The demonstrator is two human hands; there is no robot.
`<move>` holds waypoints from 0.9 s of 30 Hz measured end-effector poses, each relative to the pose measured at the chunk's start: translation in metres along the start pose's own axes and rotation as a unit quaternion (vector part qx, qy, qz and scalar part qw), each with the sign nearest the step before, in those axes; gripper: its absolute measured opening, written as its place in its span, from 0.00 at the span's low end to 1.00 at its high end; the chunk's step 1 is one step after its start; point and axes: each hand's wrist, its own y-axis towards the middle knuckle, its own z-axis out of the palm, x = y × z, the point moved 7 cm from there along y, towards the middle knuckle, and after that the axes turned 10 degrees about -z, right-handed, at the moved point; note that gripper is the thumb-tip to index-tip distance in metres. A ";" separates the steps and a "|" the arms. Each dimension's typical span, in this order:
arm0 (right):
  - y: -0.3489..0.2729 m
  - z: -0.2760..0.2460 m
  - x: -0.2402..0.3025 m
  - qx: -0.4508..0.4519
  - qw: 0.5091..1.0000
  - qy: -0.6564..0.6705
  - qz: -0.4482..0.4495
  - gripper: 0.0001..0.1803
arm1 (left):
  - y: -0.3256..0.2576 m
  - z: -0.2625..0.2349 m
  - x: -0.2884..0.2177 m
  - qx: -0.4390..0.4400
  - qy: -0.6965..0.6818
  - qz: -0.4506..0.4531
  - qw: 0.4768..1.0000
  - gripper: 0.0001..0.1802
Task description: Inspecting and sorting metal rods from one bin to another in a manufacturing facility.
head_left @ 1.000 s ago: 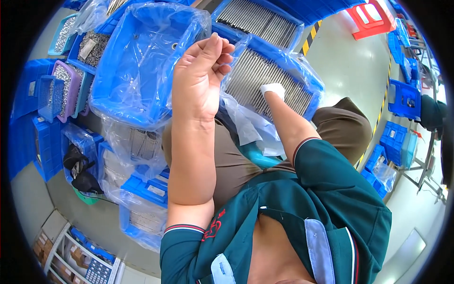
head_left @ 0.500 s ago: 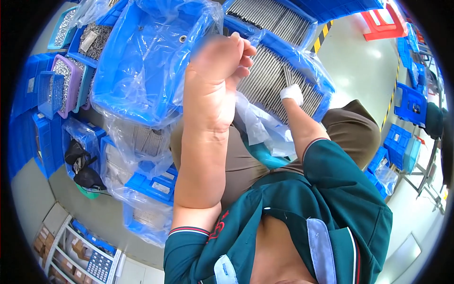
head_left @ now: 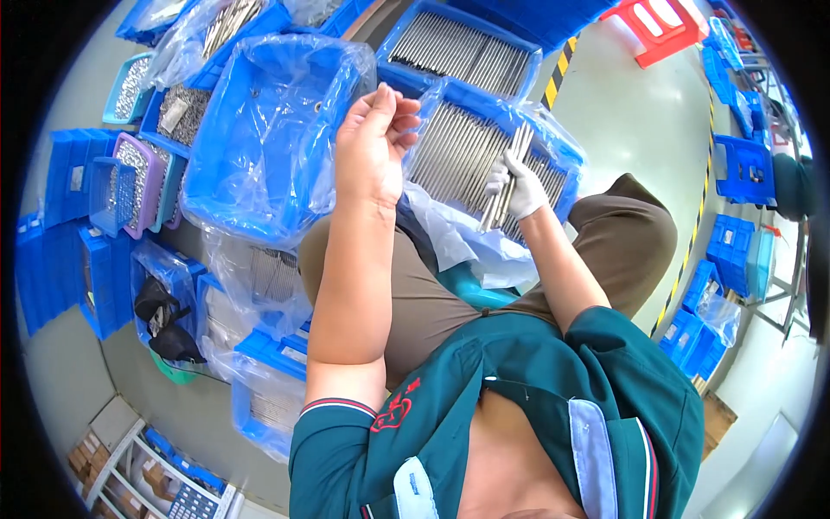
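Observation:
My right hand (head_left: 519,188), in a white glove, is closed around several slim metal rods (head_left: 517,151). It lifts them at a slant over a blue bin (head_left: 566,143) lined with clear plastic and filled with rows of similar rods (head_left: 458,143). My bare left hand (head_left: 377,143) is raised between that bin and a larger plastic-lined blue bin (head_left: 251,195). Its fingers are loosely bent, the thumb stands apart, and I see nothing in it. A small ring-like part (head_left: 318,107) lies inside the larger bin.
Another bin of rods (head_left: 458,48) stands behind. Baskets of small metal parts (head_left: 134,86) and a purple basket (head_left: 143,186) are at the left. White plastic sheeting (head_left: 445,233) hangs over the near bin edge. A red stool (head_left: 653,30) stands far right, beyond striped floor tape (head_left: 560,73).
My right hand has risen from the rod rows with several rods in its grip, tilting them upright. My left hand has shifted slightly left and lower. The whole view has turned a little.

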 end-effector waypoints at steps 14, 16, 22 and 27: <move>-0.107 0.267 0.057 0.192 0.852 -0.218 -0.434 0.11 | 0.008 0.100 0.083 0.267 -0.235 -0.120 0.927 0.16; -0.103 0.245 0.037 0.095 0.781 -0.431 -0.442 0.09 | 0.000 0.107 0.075 0.303 -0.205 -0.102 0.925 0.20; -0.082 0.223 0.023 0.104 0.846 -0.353 -0.385 0.09 | -0.005 0.102 0.071 0.272 -0.201 -0.100 0.936 0.15; -0.105 0.211 0.033 0.136 0.876 -0.401 -0.231 0.18 | 0.000 0.065 0.034 0.084 -0.103 -0.008 0.991 0.10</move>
